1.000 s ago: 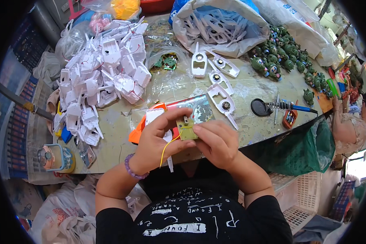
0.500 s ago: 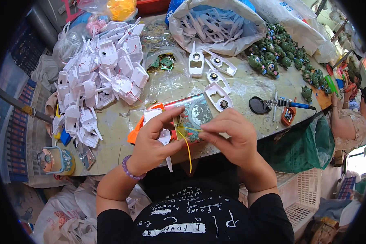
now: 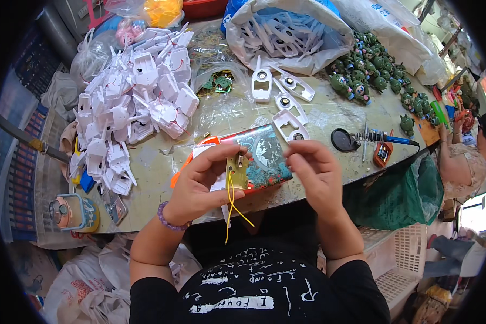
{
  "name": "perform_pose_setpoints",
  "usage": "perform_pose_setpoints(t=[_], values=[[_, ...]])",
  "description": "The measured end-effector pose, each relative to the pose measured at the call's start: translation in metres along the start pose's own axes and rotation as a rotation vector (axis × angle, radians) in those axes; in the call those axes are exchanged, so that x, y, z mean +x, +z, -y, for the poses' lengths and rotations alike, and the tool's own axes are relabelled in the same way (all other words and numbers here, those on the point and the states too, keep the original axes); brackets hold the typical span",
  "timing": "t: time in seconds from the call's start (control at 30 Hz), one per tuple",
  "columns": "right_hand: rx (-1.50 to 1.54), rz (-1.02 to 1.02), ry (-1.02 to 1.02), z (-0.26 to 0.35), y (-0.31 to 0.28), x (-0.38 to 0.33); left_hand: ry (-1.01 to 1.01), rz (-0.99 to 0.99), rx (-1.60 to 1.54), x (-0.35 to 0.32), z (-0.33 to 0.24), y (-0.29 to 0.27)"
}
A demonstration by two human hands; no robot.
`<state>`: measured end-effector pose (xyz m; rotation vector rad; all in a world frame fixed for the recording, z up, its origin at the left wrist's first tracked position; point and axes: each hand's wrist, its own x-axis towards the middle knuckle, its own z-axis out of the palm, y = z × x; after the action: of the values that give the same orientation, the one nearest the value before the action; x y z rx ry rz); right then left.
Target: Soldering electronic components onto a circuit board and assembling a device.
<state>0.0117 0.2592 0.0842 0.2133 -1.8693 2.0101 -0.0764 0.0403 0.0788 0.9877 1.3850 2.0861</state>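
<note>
Held upright between the thumb and fingers of my left hand (image 3: 208,178) is a small circuit board (image 3: 236,175), with two thin yellow wires (image 3: 232,202) hanging down from it. My right hand (image 3: 316,170) hovers just to its right, fingers loosely bent and thumb a little apart; I see nothing in them. Behind the board lies a flat box with a worn dark-green and red top (image 3: 267,154). An orange piece (image 3: 181,164) and a white plastic part are partly hidden by my left hand. Several white plastic frames with round black centres (image 3: 261,86) lie beyond the box.
A big heap of white plastic housings (image 3: 140,97) fills the left. More white frames sit in a sack (image 3: 281,38) at the back. Green figurines (image 3: 362,67) are piled at the right, behind a soldering iron on its stand (image 3: 372,137). A mug (image 3: 75,213) stands at the left edge.
My right hand has let go of the yellow wire and moved a little right. Both wires now dangle, and the board in my left hand faces up more plainly.
</note>
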Motion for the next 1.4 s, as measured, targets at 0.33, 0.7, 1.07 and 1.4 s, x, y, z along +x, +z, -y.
perform_pose_setpoints(t=[0.33,0.7,1.07,1.4], values=[[0.129,0.106,0.296,-0.006,0.012,0.013,0.363,-0.021,0.8,0.003,-0.011,0.007],[0.114,0.292,0.436,0.0,0.025,0.03,0.271,0.094,1.112,0.002,-0.024,0.003],[0.462,0.028,0.415,-0.003,0.03,0.023,-0.193,-0.073,0.377,-0.012,0.001,0.005],[0.44,-0.079,0.324,-0.01,0.03,0.02,-0.153,-0.065,0.586,-0.007,-0.008,0.018]])
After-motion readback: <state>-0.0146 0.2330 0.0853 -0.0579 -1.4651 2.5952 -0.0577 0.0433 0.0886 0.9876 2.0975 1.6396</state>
